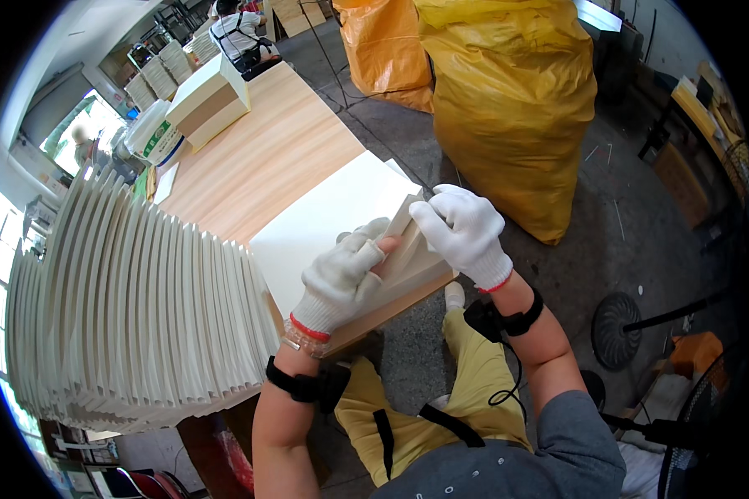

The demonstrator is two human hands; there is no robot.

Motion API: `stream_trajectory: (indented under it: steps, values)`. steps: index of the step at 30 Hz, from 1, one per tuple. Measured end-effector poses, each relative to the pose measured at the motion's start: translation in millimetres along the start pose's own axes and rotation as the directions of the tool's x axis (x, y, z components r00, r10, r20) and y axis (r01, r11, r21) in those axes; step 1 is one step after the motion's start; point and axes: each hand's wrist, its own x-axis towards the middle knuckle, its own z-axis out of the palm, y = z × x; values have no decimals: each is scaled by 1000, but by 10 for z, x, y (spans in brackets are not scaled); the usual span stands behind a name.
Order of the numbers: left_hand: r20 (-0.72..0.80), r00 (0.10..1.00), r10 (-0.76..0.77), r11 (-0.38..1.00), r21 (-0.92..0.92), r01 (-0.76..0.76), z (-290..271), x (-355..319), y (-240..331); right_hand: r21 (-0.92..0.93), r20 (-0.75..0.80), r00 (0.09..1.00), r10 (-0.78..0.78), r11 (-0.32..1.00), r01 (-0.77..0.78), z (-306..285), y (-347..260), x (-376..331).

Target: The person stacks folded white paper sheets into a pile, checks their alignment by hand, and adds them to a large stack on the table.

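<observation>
Both gloved hands hold a folded white card piece (pixel 408 245) at the near edge of the counter (pixel 266 158), on a flat white sheet (pixel 333 216). The left hand (pixel 341 279) pinches its near side; the right hand (pixel 462 233) closes its grip on the upper corner. Best pressed flat along the crease — fingers kept off the fold line. Its long axis runs from the person's lower left toward the upper right, tilted up off the counter.

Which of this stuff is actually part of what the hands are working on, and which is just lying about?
In hand: left hand, right hand, folded card, white sheet, fanned stack.
Lying about: yellow sacks, box, fan base.
</observation>
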Motion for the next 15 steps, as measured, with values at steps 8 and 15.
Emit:
stream_trajectory:
  steps: [8, 15]
  values:
    - [-41, 991, -128, 988, -88, 124, 51, 4, 40, 32, 7, 1000, -17, 999, 17, -1, -2, -24]
    - [-63, 997, -39, 999, -39, 37, 21, 27, 73, 105, 83, 990, 113, 987, -122, -62, -21, -29]
